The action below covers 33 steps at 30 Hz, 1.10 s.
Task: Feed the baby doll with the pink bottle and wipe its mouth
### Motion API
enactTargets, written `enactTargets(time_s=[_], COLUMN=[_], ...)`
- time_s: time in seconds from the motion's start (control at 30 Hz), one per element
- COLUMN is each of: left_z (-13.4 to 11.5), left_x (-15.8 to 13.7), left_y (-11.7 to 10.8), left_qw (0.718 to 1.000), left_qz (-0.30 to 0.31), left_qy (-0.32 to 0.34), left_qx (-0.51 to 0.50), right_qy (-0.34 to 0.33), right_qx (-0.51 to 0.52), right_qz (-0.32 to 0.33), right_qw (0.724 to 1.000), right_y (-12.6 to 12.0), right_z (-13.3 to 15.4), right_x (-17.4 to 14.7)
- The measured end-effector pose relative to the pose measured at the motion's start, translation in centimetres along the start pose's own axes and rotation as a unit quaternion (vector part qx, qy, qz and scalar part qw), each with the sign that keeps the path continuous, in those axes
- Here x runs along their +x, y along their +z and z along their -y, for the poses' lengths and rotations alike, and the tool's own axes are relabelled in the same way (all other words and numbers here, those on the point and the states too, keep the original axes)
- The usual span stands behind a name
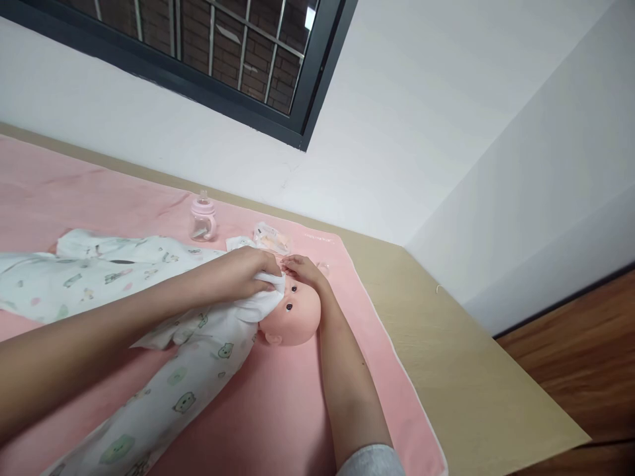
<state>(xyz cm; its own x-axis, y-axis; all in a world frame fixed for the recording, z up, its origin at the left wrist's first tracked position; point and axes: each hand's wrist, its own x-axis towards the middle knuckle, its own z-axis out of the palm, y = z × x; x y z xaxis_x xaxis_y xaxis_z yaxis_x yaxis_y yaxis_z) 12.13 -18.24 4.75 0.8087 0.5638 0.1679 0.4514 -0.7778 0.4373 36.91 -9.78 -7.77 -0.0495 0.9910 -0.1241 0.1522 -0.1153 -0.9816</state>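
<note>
A baby doll lies on its back, dressed in a white onesie printed with green animal faces. My left hand reaches over its chest, thumb and fingers closed on a plain white cloth at the doll's mouth and chin. Whether this cloth is part of the clothing, I cannot tell. The cloth covers the lower face; both eyes show. My right hand rests along the far side of the doll's head, fingers extended and slightly bent, with my forearm beside the crown. Nothing shows in that hand.
A pink baby bottle with a handle stands behind the doll. Near it lies a clear plastic packet. A pink mat covers much of the wooden table. Behind are a white wall and a barred window.
</note>
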Motion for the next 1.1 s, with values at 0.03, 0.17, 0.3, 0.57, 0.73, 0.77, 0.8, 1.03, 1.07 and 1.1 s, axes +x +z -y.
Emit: enactTargets(time_s=[0.03,0.17,0.3,0.57,0.73,0.77,0.8,1.03,1.07,1.1], left_z=[0.1,0.9,1.8,1.9,1.6,1.6,1.5,1.2,1.3,1.3], left_x=[0.1,0.7,1.1,-0.6,-1.6,-1.6,-1.6,-1.1,-1.0,-1.0], left_y=[0.1,0.7,0.9,-1.2,-0.7,-0.5,-0.2,0.1,0.1,0.1], left_qw=[1.000,0.999,0.997,0.993,0.994,0.996,0.997,0.998,0.998,0.998], left_qz=[-0.009,-0.038,-0.080,-0.031,0.043,0.044,0.042,0.036,0.033,0.028], left_qy=[0.004,0.018,0.005,-0.027,-0.033,-0.037,-0.041,-0.036,-0.032,-0.029], left_qx=[-0.001,0.010,0.003,-0.110,-0.091,-0.067,-0.046,0.033,0.041,0.049], right_qy=[-0.003,-0.007,-0.006,0.000,0.003,0.003,0.001,-0.011,-0.012,-0.012], right_qx=[0.000,0.003,0.012,0.015,0.016,0.017,0.017,0.007,0.009,0.011], right_qz=[0.000,0.002,0.006,-0.002,-0.009,-0.009,-0.007,0.001,0.001,0.000], right_qw=[1.000,1.000,1.000,1.000,1.000,1.000,1.000,1.000,1.000,1.000], right_y=[0.0,-0.1,-0.1,-0.2,-0.1,-0.1,-0.1,-0.1,-0.1,-0.1], right_z=[0.0,-0.1,-0.3,-0.3,-0.1,-0.2,-0.2,-0.2,-0.2,-0.2], right_x=[0.0,0.0,0.2,-0.1,-0.3,-0.3,-0.2,-0.2,-0.2,-0.2])
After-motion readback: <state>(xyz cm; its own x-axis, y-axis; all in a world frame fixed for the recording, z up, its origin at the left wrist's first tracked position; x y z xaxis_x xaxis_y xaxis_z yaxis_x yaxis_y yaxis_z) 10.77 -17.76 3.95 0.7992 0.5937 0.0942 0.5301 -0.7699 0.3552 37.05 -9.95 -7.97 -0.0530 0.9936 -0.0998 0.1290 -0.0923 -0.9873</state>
